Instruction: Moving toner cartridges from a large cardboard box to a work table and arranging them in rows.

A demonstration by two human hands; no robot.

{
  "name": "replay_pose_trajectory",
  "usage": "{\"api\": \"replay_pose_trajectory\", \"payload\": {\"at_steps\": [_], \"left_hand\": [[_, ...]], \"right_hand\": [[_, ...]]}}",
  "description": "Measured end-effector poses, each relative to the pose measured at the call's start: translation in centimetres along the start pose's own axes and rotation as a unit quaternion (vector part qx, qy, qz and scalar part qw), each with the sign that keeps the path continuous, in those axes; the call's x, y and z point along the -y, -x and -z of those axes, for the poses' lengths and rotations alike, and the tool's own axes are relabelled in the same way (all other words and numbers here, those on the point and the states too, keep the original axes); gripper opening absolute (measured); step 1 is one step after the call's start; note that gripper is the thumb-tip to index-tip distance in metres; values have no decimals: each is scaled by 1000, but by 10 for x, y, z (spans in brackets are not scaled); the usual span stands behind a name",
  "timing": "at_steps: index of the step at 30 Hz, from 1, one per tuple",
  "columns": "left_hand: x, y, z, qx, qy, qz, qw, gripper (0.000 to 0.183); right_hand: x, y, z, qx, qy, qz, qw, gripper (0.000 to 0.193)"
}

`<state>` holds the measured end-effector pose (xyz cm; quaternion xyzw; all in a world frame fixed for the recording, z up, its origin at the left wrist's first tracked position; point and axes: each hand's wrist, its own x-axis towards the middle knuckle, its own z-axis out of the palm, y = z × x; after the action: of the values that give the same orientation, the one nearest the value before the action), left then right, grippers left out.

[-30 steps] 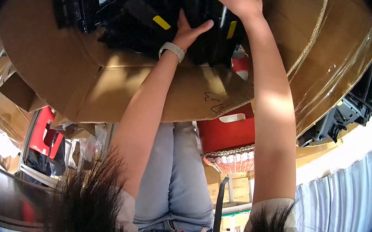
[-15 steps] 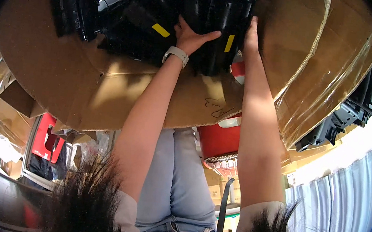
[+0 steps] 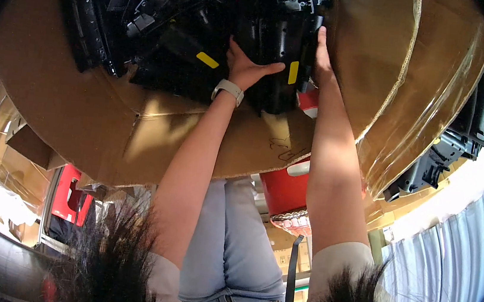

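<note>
A long black plastic part [image 3: 275, 92] with a yellow label stands between my hands, inside a large cardboard box [image 3: 97, 110]. My left hand [image 3: 246, 71] grips its left side, thumb stretched across the near face toward the label; the other fingers are partly hidden among the parts. Along the right side lies my right hand [image 3: 323, 59], its fingers pointing away from me and pressed to the part; its thumb is hidden. To the left leans a similar black part [image 3: 171, 62] with its own yellow label. Several more black parts [image 3: 80, 25] with metal fittings fill the far left.
On the right the box wall rises as a cardboard flap [image 3: 435, 83] with clear tape. Black parts [image 3: 424, 172] lie beyond it. A red bin [image 3: 282, 191] is below the box's near edge, beside my legs. A pale curtain [image 3: 446, 246] hangs at the right.
The whole scene sits slightly lower in the picture as the view tilts. Both hands stay on the same black part, with little visible change in grip.
</note>
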<state>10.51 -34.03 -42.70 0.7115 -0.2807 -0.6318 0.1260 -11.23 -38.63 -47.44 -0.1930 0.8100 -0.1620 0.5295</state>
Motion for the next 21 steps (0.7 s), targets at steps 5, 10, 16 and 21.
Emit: {"api": "replay_pose_trajectory", "payload": {"at_steps": [5, 10, 16, 21], "left_hand": [[13, 3, 10, -17, 58, 18, 998, 147], [19, -11, 4, -27, 83, -61, 994, 143], [21, -4, 18, 15, 127, -71, 989, 141], [19, -9, 5, 19, 145, -90, 985, 140]], "right_hand": [[30, 45, -21, 162, -161, -115, 967, 94], [31, 26, -19, 78, 171, -113, 976, 103], [23, 41, -29, 94, 79, -100, 987, 91], [-4, -6, -13, 139, -153, -148, 967, 83]]}}
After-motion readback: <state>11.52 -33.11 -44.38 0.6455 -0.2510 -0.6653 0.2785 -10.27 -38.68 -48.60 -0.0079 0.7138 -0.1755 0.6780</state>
